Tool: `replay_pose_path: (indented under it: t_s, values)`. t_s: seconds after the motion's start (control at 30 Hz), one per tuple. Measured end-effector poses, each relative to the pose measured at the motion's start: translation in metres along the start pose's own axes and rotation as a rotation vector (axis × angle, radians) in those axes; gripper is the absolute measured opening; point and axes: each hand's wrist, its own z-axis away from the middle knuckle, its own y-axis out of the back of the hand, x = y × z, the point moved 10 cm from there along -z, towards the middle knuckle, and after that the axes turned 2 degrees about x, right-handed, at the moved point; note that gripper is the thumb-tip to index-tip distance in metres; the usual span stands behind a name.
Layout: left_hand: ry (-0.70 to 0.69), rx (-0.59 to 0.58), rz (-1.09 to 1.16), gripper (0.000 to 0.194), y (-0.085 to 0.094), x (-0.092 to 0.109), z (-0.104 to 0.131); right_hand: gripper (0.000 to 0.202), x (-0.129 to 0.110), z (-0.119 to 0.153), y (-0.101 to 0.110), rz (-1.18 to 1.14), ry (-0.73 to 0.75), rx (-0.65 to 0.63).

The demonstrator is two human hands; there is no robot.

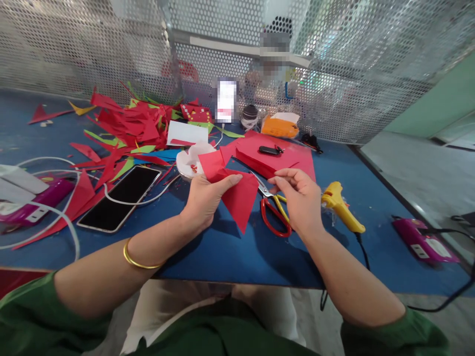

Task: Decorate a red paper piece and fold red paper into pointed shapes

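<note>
My left hand [204, 198] grips a folded red paper [241, 198], thumb pressed on top. One pointed flap of the paper hangs down and another part sticks up at the left. My right hand [300, 198] is to the right of the paper, apart from it, with thumb and index finger closed together; anything between them is too small or hidden to make out. Below that hand lie scissors [273, 217] with red and yellow handles, partly covered by the fingers. Behind both hands is a stack of red paper [297, 160] bearing a small black-handled object [270, 150].
Red and green paper scraps [137, 123] pile up at the back left. A phone [120, 198] lies under a white cable; a lit phone [226, 101] stands behind. A white bowl [183, 160], yellow glue gun [343, 205] and purple power strip [423, 240] surround my hands.
</note>
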Motion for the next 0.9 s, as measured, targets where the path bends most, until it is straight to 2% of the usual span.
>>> replay_pose_path:
  t_s: [0.07,0.17,0.23,0.37,0.43,0.5,0.6,0.67,0.73,0.83,0.9]
  values:
    - [0.006,0.019,0.0,0.022,0.004,0.0,-0.002,0.011,-0.001,-0.005,0.008,0.024,0.031,0.038]
    - [0.011,0.025,-0.026,0.024,0.004,0.0,-0.003,0.02,-0.001,-0.007,0.01,0.103,0.056,0.046]
    - [0.009,-0.003,-0.041,0.025,0.001,0.0,-0.001,0.02,-0.002,-0.005,0.002,0.124,0.055,-0.018]
    - [0.042,-0.091,-0.048,0.024,-0.01,-0.003,0.004,0.021,-0.001,0.005,-0.026,0.149,0.021,-0.247]
    - [0.065,-0.125,-0.052,0.024,-0.014,-0.005,0.006,0.02,0.001,0.01,-0.034,0.186,-0.01,-0.319]
    - [0.066,-0.125,-0.06,0.022,-0.013,-0.005,0.006,0.02,0.004,0.012,-0.037,0.213,-0.046,-0.354]
    - [0.029,-0.051,-0.06,0.023,-0.005,-0.001,0.002,0.021,0.011,0.012,-0.038,0.22,-0.093,-0.395]
    - [0.009,0.001,-0.046,0.024,0.001,0.002,-0.001,0.024,0.014,0.009,-0.033,0.244,-0.11,-0.376]
    - [0.012,0.014,-0.034,0.026,0.002,0.003,-0.003,0.033,0.014,0.003,-0.022,0.292,-0.098,-0.283]
    - [0.051,-0.053,-0.037,0.026,-0.005,-0.001,-0.001,0.04,0.001,-0.003,-0.007,0.283,-0.012,-0.134]
    - [0.095,-0.118,-0.048,0.026,-0.011,-0.006,0.002,0.034,-0.005,-0.001,-0.011,0.211,0.029,-0.16]
